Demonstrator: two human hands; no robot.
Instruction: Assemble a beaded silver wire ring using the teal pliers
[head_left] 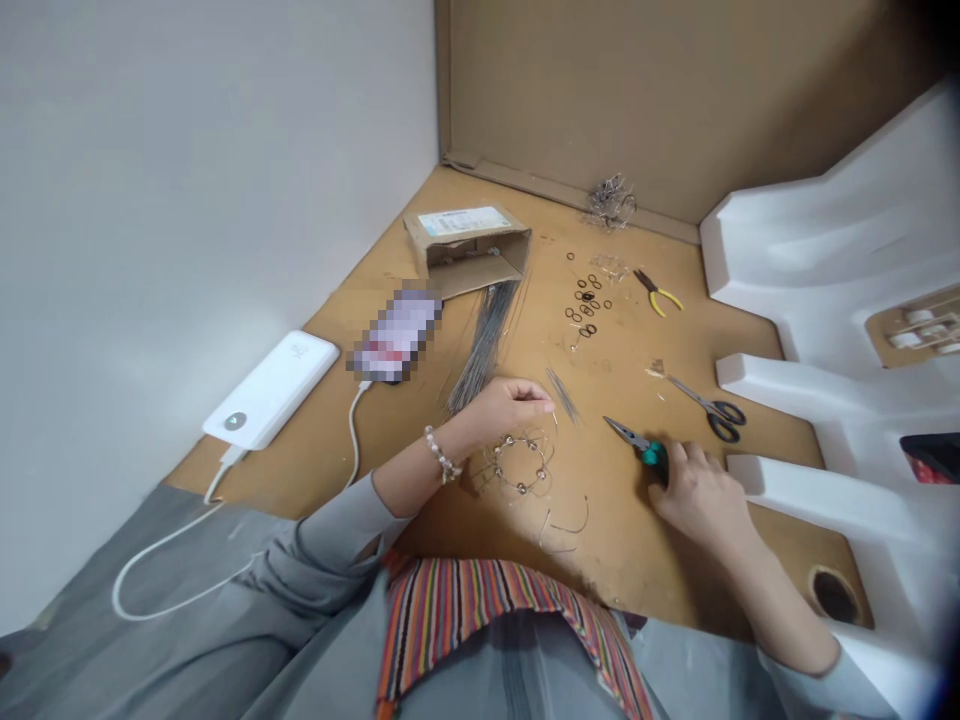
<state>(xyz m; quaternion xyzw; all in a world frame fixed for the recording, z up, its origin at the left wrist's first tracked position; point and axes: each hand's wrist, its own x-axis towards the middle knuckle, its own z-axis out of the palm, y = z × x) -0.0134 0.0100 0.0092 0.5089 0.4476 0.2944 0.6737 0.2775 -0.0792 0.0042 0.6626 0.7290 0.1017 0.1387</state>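
My left hand is closed in a pinch on a thin wire whose end pokes out below the fingertips. Just under that hand, a beaded wire ring with loose wire ends lies on the table. My right hand is wrapped round the dark and green handles of long-nose pliers, their jaws pointing left over the tabletop. Several short wires lie between the hands. Bent wire offcuts are scattered nearer my body.
A cardboard box and a wire bundle lie behind my left hand. Dark rings, yellow pliers and scissors lie farther right. A power bank and phone are left. White foam borders the right side.
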